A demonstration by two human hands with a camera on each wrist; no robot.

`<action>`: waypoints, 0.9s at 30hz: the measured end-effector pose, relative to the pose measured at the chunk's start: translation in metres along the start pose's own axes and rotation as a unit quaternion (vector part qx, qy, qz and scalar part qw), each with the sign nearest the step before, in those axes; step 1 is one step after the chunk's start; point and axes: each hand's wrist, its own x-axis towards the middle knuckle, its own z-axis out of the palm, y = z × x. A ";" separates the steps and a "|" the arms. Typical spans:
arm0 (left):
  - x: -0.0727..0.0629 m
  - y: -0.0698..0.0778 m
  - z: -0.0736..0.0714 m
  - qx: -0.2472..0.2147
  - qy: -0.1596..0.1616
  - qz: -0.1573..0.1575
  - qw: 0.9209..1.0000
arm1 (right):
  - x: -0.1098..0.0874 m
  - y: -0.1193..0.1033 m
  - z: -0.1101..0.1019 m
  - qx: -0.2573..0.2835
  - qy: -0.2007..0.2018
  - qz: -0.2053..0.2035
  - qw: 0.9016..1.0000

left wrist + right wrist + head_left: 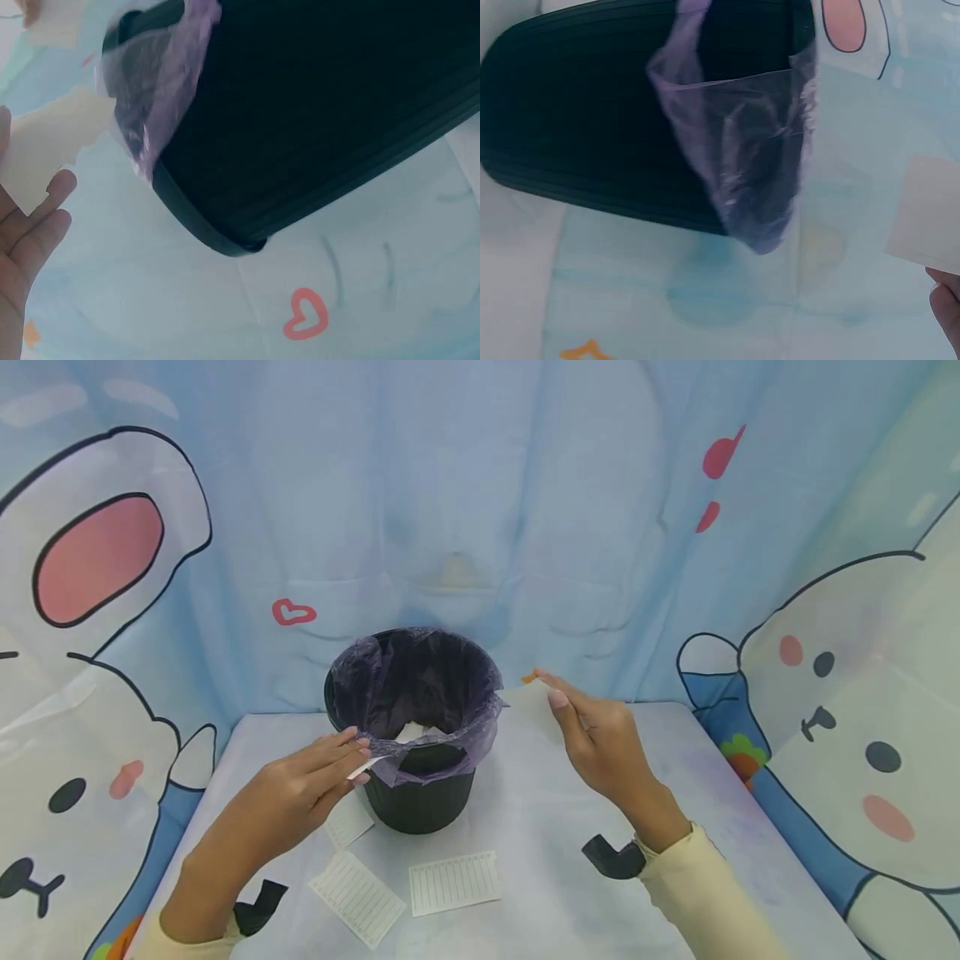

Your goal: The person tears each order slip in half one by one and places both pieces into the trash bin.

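Note:
A black bin point(423, 797) lined with a thin purple plastic bag point(480, 727) stands on the table, with white paper scraps point(416, 732) inside it. At the bin's near left rim, my left hand point(292, 793) holds a torn piece of paper point(64, 135) with a ragged edge, between thumb and fingers. To the right of the bin, my right hand point(603, 739) pinches another piece of white paper point(930, 214) between thumb and fingers. That piece blends into the pale cloth in the head view.
Lined paper slips lie in front of the bin: one slip point(454, 883) at its front, a second slip point(357, 897) to the left, and a third slip point(348, 821) partly beneath my left hand. A blue cartoon-printed curtain point(465, 485) hangs behind the white-covered table point(540, 877).

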 end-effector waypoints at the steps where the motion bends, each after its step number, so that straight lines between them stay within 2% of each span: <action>1: 0.001 -0.003 -0.001 -0.001 0.002 -0.002 1.000 | 0.006 -0.001 0.001 0.003 0.000 -0.002 1.000; 6: 0.005 -0.014 -0.004 -0.003 0.008 -0.021 1.000 | 0.030 -0.007 0.009 0.026 -0.009 -0.005 1.000; 10: 0.007 -0.018 -0.006 -0.002 0.015 -0.021 1.000 | 0.041 -0.010 0.022 0.051 -0.014 -0.012 0.998; 17: 0.012 -0.024 -0.012 0.011 0.038 -0.015 0.999 | 0.049 -0.009 0.046 0.061 -0.023 -0.034 0.997; 21: 0.013 -0.027 -0.012 0.012 0.051 -0.019 0.998 | 0.052 -0.010 0.059 0.068 -0.041 -0.035 0.996; 27: 0.011 -0.028 -0.007 0.005 0.056 -0.040 0.998 | 0.052 -0.007 0.077 0.086 -0.078 -0.009 0.993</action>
